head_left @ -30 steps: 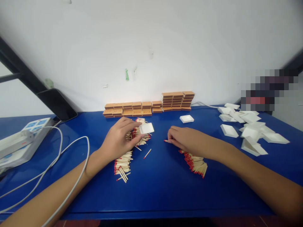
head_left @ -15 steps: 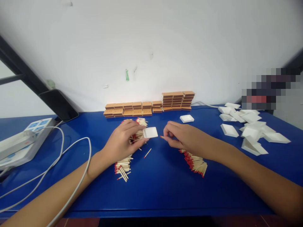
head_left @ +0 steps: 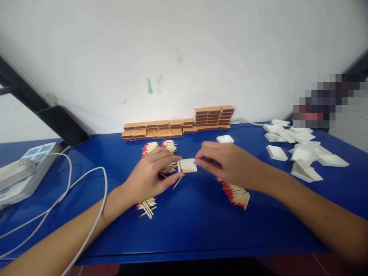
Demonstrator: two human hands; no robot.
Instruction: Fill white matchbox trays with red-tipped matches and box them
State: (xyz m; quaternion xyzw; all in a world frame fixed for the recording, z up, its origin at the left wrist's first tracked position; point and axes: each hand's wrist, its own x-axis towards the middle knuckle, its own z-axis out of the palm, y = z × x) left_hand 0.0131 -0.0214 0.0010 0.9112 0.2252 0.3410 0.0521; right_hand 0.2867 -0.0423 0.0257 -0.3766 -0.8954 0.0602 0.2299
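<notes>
Between thumb and fingers, my left hand [head_left: 153, 168] grips a small white matchbox tray [head_left: 188, 162] by its left end. A few matches [head_left: 188, 170] lie along the tray's near side, their red heads to the left. At the tray's right edge is my right hand [head_left: 215, 159], thumb and fingers closed together; whether anything is between the fingertips is hidden. Loose matches [head_left: 169, 145] lie in heaps behind and under my left hand. One single match [head_left: 176, 184] lies just below its thumb. Another heap of matches [head_left: 234, 193] is fanned out under my right wrist.
Orange-brown matchboxes [head_left: 161, 128] stand stacked along the wall. A white tray [head_left: 225, 139] sits behind my right hand, and several more white trays [head_left: 306, 151] are piled at right. On the left are a power strip [head_left: 40, 161], a white cable [head_left: 105, 191] and a dark phone [head_left: 64, 124].
My right hand has moved left to the tray. The matches it pinched before are now lying in the tray. The whole view has shifted slightly.
</notes>
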